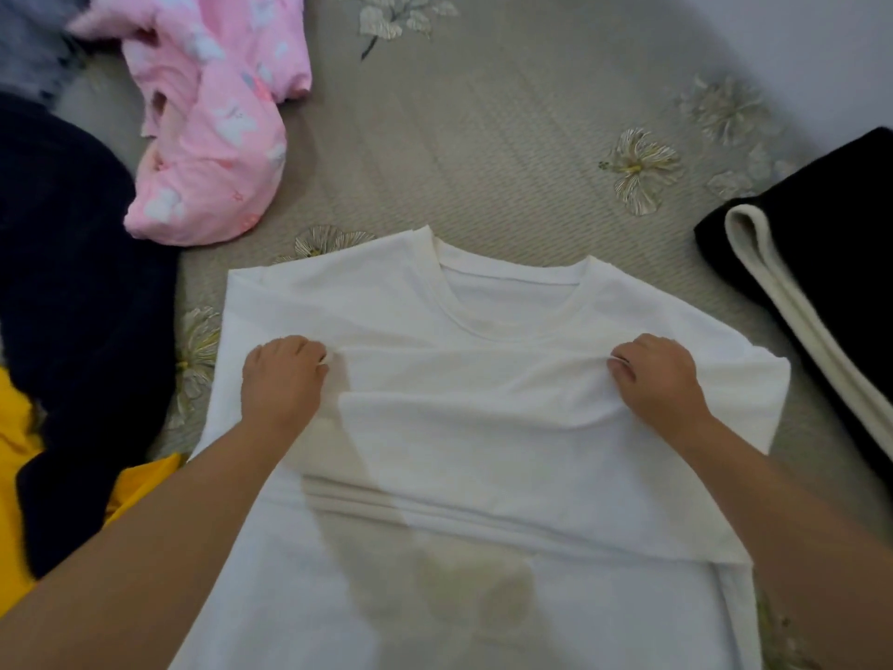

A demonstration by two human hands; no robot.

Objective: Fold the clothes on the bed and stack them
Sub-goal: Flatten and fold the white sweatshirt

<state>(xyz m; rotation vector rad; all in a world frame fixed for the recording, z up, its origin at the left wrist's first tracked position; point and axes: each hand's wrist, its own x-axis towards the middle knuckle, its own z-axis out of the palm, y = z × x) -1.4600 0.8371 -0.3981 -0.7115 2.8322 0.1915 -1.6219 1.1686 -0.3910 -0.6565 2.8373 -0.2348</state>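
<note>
White cotton fills the middle of our view: a white T-shirt (483, 427) lies flat on the bed (483, 152), its round ribbed neckline pointing away from us and its lower part doubled up over the chest in a soft, straight-edged layer. Our left hand (282, 379) pinches a small ridge of that folded cloth between curled fingers and thumb near the shirt's left side. Our right hand (657, 379) does the same on the other side, knuckles up, fabric bunched under the fingertips. Between the two pinches the cloth pulls into a shallow crease.

Under the shirt, the bed cover is a grey-beige weave with fine ribbing and pale embroidered flowers. At the far left sits a crumpled pink garment (212, 123), fleecy, printed with white shapes. Beside it spreads a dark navy garment (82, 302), loose and heavy-looking, with a yellow garment (14, 466) partly beneath it. On the right, well apart from the shirt, rests a folded black garment (831, 234) with a thick cream lining along its folded edge.
</note>
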